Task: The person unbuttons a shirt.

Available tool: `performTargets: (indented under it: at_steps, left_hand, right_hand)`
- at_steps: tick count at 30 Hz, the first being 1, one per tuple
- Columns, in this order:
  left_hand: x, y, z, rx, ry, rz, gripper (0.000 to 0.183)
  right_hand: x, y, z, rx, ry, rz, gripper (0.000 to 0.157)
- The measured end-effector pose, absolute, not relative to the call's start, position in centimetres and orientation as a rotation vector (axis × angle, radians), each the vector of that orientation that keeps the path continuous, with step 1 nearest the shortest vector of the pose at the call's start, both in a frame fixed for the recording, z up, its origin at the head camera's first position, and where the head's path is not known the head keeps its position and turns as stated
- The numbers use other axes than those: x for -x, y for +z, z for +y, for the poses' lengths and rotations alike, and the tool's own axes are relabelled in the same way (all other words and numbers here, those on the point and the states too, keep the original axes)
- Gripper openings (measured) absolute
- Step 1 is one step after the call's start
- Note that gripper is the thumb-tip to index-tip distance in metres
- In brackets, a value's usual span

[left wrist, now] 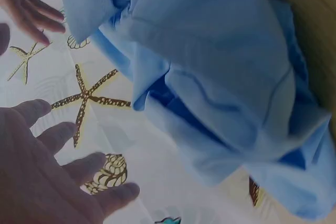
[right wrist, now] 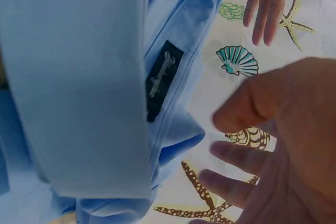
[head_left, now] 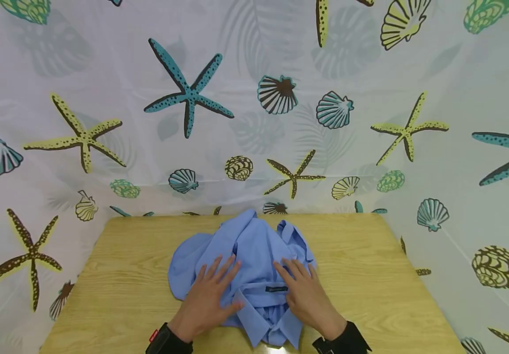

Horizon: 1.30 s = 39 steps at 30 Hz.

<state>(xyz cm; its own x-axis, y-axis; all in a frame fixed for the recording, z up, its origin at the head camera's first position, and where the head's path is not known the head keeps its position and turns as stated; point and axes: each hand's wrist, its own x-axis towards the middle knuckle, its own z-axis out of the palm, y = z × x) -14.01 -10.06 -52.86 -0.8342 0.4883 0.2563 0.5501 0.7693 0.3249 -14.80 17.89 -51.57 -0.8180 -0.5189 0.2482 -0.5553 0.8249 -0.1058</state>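
Observation:
A light blue collared shirt (head_left: 259, 246) lies crumpled on the wooden table, its collar (head_left: 252, 319) toward the person. Inside the neck a dark label (head_left: 276, 289) shows, also visible in the right wrist view as a black label (right wrist: 165, 80) with pale script. Over the left part of the shirt, my left hand (head_left: 206, 300) has its fingers spread. My right hand (head_left: 307, 295) overlaps the collar's right side, fingers extended. Both wrist views show patterned cloth between the fingers and the shirt, with nothing held by the left hand (left wrist: 58, 166) or the right hand (right wrist: 283, 140).
The wooden table (head_left: 126, 275) extends to both sides of the shirt. Behind it and along its sides hangs a white curtain (head_left: 245, 132) printed with starfish and shells. Dark bands or cuffs (head_left: 172, 339) cover both wrists.

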Motion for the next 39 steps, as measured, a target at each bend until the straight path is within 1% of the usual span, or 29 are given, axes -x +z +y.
performTargets:
  at_steps: [4, 8, 10, 13, 16, 18, 21, 23, 27, 31, 33, 34, 36, 39]
  left_hand:
    - [13.6, -54.1, -9.6, 0.955, -0.866, -2.894, 0.089]
    - [13.3, -55.7, -8.9, 0.975, -0.945, -2.942, 0.083]
    - [13.2, -56.1, -8.7, 0.976, -0.954, -2.930, 0.075]
    - [13.1, -56.3, -8.4, 1.010, -0.967, -2.864, 0.059]
    - [13.0, -56.1, -8.3, 1.073, -0.943, -2.737, 0.045]
    - [12.8, -56.0, -8.4, 1.095, -0.907, -2.643, 0.038]
    - [12.5, -55.7, -8.6, 1.089, -0.844, -2.540, 0.026]
    - [12.3, -55.4, -8.8, 1.076, -0.829, -2.497, 0.020]
    - [11.8, -53.9, -9.7, 1.018, -0.936, -2.456, 0.017]
    - [11.3, -51.4, -10.6, 0.903, -1.123, -2.469, 0.007]
    - [11.2, -50.0, -11.0, 0.864, -1.176, -2.461, 0.010]
    - [11.1, -49.3, -11.1, 0.860, -1.187, -2.441, 0.011]
    - [11.1, -47.9, -11.5, 0.873, -1.191, -2.398, 0.010]
    - [11.1, -45.8, -12.2, 0.898, -1.161, -2.327, 0.016]
  right_hand:
    - [14.2, -51.9, 18.5, -0.838, 0.280, -2.843, 0.057]
    - [13.9, -52.5, 19.1, -0.855, 0.313, -2.865, 0.055]
    - [13.7, -52.6, 19.6, -0.891, 0.373, -2.907, 0.051]
    - [13.5, -52.4, 20.6, -0.961, 0.561, -3.020, 0.045]
    - [13.5, -51.9, 21.8, -1.003, 0.716, -3.114, 0.045]
    - [13.5, -51.8, 22.5, -1.022, 0.717, -3.130, 0.043]
    - [13.4, -52.0, 23.0, -1.045, 0.658, -3.070, 0.026]
    - [13.3, -52.2, 23.1, -1.066, 0.647, -2.985, 0.019]
    - [13.4, -51.4, 23.2, -1.036, 0.794, -2.791, 0.018]
    - [13.7, -49.2, 22.7, -0.951, 1.066, -2.641, 0.008]
    - [13.7, -48.1, 22.1, -0.907, 1.137, -2.575, 0.009]
    - [13.6, -47.6, 21.7, -0.894, 1.141, -2.530, 0.012]
    - [13.6, -46.6, 21.0, -0.876, 1.095, -2.432, 0.012]
    - [13.5, -45.0, 20.3, -0.883, 0.984, -2.256, 0.014]
